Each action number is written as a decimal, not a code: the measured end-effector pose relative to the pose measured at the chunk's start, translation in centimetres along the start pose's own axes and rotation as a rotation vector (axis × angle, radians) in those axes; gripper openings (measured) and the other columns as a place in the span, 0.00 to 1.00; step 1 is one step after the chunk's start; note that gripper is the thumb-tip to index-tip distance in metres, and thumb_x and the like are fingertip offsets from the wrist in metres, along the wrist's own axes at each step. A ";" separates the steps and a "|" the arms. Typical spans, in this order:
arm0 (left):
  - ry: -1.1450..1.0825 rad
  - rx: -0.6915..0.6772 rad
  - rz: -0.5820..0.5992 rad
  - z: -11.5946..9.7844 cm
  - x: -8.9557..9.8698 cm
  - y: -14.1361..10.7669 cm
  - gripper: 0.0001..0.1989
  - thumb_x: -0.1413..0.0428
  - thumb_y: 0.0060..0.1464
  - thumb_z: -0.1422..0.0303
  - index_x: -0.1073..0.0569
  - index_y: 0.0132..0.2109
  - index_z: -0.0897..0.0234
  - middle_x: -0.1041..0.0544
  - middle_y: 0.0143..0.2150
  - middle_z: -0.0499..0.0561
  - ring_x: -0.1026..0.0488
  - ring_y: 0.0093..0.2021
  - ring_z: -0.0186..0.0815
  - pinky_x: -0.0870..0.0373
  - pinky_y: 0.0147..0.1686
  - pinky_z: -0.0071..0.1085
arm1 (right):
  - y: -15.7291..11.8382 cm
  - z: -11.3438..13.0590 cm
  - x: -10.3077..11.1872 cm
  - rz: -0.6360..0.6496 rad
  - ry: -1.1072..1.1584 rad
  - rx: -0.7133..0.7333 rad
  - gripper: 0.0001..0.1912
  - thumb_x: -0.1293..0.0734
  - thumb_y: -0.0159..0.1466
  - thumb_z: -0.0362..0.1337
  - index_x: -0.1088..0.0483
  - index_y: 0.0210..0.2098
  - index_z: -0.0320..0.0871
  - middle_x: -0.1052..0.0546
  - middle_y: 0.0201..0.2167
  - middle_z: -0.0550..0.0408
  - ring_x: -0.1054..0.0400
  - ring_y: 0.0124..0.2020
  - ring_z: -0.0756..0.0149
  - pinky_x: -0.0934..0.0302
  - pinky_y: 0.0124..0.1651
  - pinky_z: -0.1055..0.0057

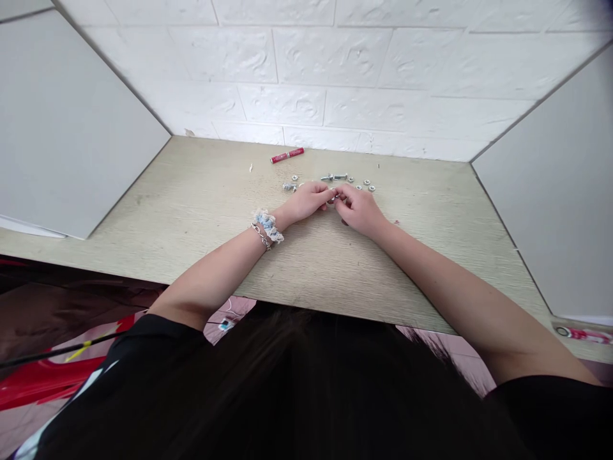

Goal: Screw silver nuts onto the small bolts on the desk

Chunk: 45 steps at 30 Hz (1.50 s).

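Note:
My left hand (311,199) and my right hand (358,207) meet over the middle of the table, fingertips pinched together. A small metal piece shows between them, too covered by the fingers to name. Just beyond the fingers lie metal bolts (340,176). Several loose hex nuts (372,188) are scattered to the right of the bolts. Another bolt (289,186) rests left of my left hand, with a nut (294,178) behind it. A scrunchie (269,226) and a chain bracelet are on my left wrist.
A red tube (287,155) lies near the white brick wall (297,102). Grey panels stand at the left (71,121) and right (555,191) of the wooden table (215,191). Another red tube (587,335) lies at the far right.

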<state>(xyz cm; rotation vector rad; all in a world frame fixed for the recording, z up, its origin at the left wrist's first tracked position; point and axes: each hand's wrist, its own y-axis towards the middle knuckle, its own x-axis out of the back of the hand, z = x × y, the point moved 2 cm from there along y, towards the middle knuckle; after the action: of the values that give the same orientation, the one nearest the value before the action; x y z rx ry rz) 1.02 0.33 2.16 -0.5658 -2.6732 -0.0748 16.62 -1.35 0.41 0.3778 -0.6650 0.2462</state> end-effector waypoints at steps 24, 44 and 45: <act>-0.065 0.031 -0.024 -0.3 0.1 -0.3 0.16 0.48 0.64 0.67 0.33 0.27 0.66 0.32 0.21 0.45 0.37 0.24 0.26 0.42 0.29 0.26 | 0.3 -0.1 0.1 -0.055 -0.041 -0.002 0.22 0.47 0.69 0.51 0.32 0.31 0.44 0.26 0.27 0.52 0.32 0.33 0.61 0.41 0.40 0.64; -0.010 -0.052 -0.012 0.2 -0.3 0.0 0.05 0.43 0.56 0.71 0.28 0.39 0.68 0.27 0.35 0.48 0.33 0.32 0.28 0.38 0.34 0.27 | 0.6 -0.6 0.0 -0.084 -0.045 -0.042 0.25 0.48 0.70 0.56 0.43 0.23 0.47 0.32 0.21 0.55 0.38 0.27 0.63 0.45 0.34 0.65; -0.003 -0.053 -0.016 0.2 -0.3 0.0 0.05 0.43 0.56 0.71 0.29 0.39 0.68 0.27 0.34 0.48 0.33 0.32 0.28 0.38 0.34 0.27 | 0.6 -0.6 0.0 -0.082 -0.047 -0.038 0.26 0.48 0.70 0.56 0.43 0.23 0.47 0.32 0.21 0.55 0.38 0.27 0.63 0.46 0.34 0.65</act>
<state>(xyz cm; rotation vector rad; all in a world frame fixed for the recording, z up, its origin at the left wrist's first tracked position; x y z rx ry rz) 1.21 0.28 1.83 -0.5616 -2.6862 -0.1496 16.79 -0.56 0.13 0.3742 -0.6982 0.1469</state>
